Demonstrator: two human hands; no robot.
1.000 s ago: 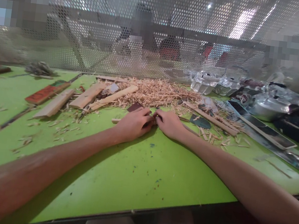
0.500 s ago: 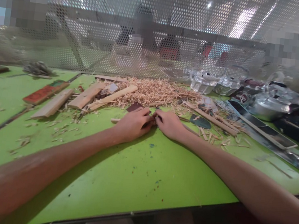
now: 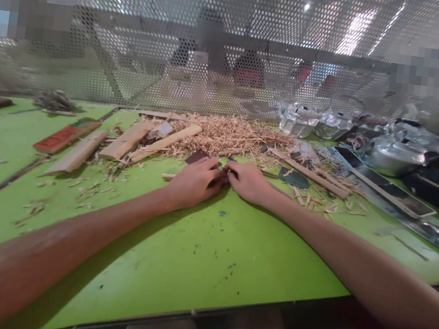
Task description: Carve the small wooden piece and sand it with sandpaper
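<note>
Near the middle of the green table (image 3: 208, 254), my left hand (image 3: 196, 182) and my right hand (image 3: 248, 183) meet at the fingertips. The fingers of both are bent and closed around something small that I cannot make out. A dark reddish-brown sheet (image 3: 197, 157) lies just behind my left hand. The end of a thin wooden piece (image 3: 168, 177) shows to the left of that hand. Behind both hands is a pile of wood shavings (image 3: 235, 134). A dark green sheet (image 3: 294, 177) lies to the right of my right hand.
Wooden pieces (image 3: 128, 140) and a red-painted block (image 3: 65, 136) lie at the left. On the right are a long wooden strip (image 3: 310, 174), a phone-like dark panel (image 3: 392, 191) and shiny metal kettles (image 3: 397, 154). A perforated metal screen (image 3: 228, 91) stands along the back.
</note>
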